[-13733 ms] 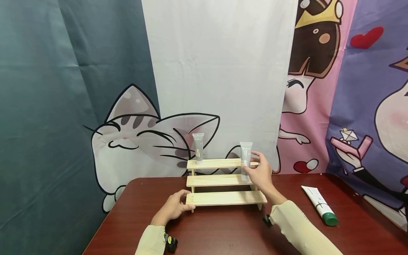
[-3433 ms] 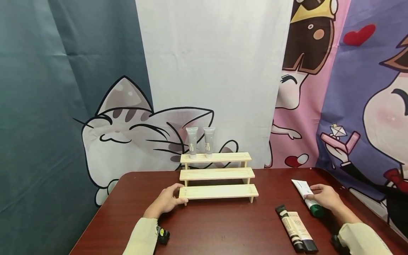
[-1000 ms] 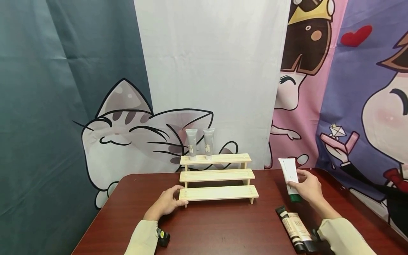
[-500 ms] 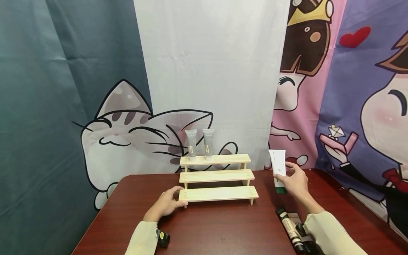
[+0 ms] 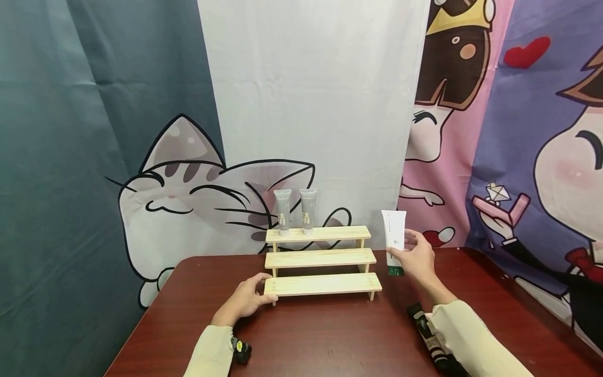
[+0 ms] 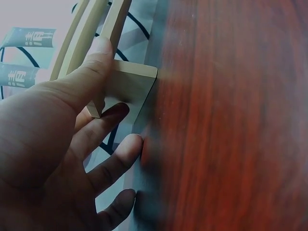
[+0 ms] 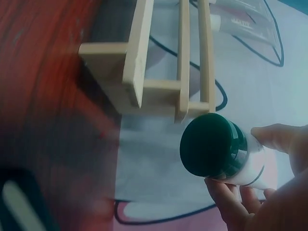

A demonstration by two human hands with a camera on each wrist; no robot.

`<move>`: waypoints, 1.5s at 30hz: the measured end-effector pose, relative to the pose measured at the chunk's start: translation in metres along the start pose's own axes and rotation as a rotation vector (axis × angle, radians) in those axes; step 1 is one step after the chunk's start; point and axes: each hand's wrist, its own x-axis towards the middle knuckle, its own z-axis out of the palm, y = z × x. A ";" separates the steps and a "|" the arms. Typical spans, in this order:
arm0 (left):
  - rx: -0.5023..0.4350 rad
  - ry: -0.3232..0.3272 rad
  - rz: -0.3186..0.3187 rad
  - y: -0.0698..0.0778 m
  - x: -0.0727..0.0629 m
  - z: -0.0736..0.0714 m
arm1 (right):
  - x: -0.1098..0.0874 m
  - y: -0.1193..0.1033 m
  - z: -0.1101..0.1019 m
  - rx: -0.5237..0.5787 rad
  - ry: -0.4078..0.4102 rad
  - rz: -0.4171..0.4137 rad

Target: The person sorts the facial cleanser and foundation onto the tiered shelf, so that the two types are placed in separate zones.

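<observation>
My right hand [image 5: 416, 260] holds a white squeeze tube [image 5: 394, 230] with a green cap [image 7: 207, 146], upright with the cap down, in the air just right of a three-step wooden rack [image 5: 322, 285]. Thumb and fingers grip the tube from both sides in the right wrist view. At the rack's left end my left hand [image 5: 246, 300] pinches the lowest step, thumb on top and a finger beneath in the left wrist view. Two grey translucent tubes [image 5: 283, 212] stand side by side on the left part of the top step.
On the dark red table [image 5: 330, 340], a black-and-cream tube [image 5: 431, 340] lies at the right front, partly hidden by the right sleeve [image 5: 471, 335]. A second tube beside it is almost wholly covered. A printed curtain [image 5: 320, 104] hangs behind the table.
The right hand has lifted the white tube off the table, turned it upright and carried it left towards the rack. Earlier, the second grey tube went onto the top step. The left hand stays put.
</observation>
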 end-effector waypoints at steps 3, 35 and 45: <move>-0.005 0.001 -0.007 -0.001 0.000 0.000 | 0.002 -0.006 0.008 0.018 -0.004 -0.003; -0.028 0.007 0.024 0.000 -0.001 0.002 | 0.015 -0.043 0.048 0.191 -0.067 -0.054; -0.024 -0.003 0.025 0.001 -0.001 0.003 | 0.023 -0.049 0.053 0.230 -0.111 -0.105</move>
